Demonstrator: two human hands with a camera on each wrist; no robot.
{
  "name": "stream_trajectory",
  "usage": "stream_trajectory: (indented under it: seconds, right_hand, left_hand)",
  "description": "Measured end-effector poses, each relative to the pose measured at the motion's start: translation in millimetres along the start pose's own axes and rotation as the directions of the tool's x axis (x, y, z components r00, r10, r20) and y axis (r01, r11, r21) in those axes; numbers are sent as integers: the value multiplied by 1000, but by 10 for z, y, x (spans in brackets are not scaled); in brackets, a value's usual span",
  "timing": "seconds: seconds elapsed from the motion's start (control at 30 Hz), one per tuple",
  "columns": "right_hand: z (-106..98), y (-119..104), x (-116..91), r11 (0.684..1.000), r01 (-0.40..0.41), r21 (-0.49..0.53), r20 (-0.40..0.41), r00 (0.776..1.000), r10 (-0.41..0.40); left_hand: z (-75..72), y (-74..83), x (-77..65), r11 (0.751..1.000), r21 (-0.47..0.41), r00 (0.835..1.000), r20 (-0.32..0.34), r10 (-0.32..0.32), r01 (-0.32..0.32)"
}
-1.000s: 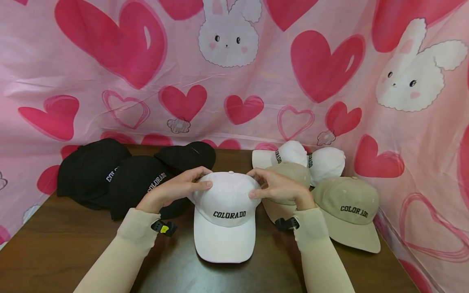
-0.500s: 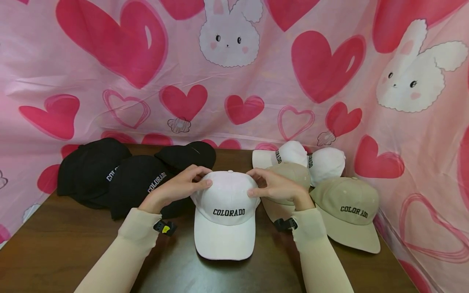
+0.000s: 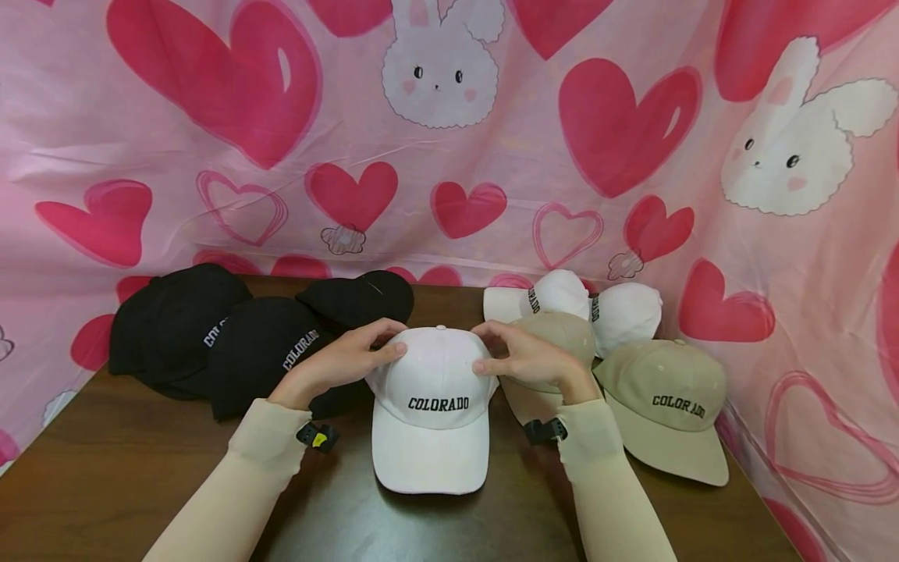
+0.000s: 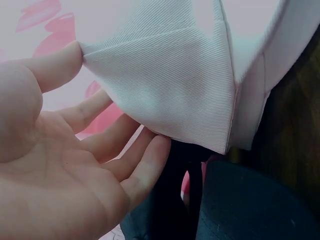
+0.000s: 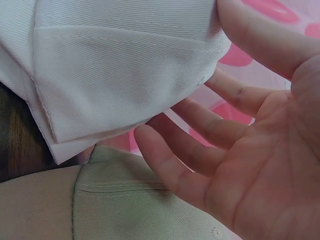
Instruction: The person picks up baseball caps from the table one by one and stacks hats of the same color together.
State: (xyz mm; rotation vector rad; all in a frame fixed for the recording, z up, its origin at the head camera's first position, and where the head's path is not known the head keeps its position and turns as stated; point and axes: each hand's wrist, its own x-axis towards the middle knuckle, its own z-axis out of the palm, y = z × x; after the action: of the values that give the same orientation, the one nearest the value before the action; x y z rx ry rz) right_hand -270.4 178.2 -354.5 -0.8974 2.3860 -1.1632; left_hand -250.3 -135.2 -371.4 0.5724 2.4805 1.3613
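In the head view a white baseball cap (image 3: 438,371) with dark COLORADO lettering faces me, brim toward the near side. My left hand (image 3: 337,363) holds one side of its crown and my right hand (image 3: 537,363) the other. Each thumb lies on the front of the crown, with the fingers reaching round behind. The left wrist view has the left thumb (image 4: 65,62) on the white fabric and curved fingers along the cap's lower edge. A matching grip by the right hand (image 5: 265,135) appears in the right wrist view. The cap's back is hidden from the head view.
Several black caps (image 3: 256,351) are grouped on the left of the brown wooden table (image 3: 140,476). Two white caps (image 3: 627,316) lie at the back right, beside a beige cap (image 3: 555,339) and another beige cap (image 3: 674,390). Pink heart-printed cloth (image 3: 435,148) hangs behind.
The white cap's brim edge has shifted slightly away from me, up in the head view. Both hands have kept their hold on the crown; the other caps stay where they were.
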Motion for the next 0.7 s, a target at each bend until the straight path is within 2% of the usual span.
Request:
stream_trajectory:
  seconds: [0.3, 0.7]
  right_hand:
    - [-2, 89, 18, 1000, -8, 24, -2, 1000, 8]
    - [20, 111, 37, 999, -45, -2, -35, 998, 45]
  left_hand:
    - [0, -9, 6, 1000, -4, 1000, -4, 1, -1]
    - [15, -26, 27, 1000, -6, 1000, -18, 25, -25]
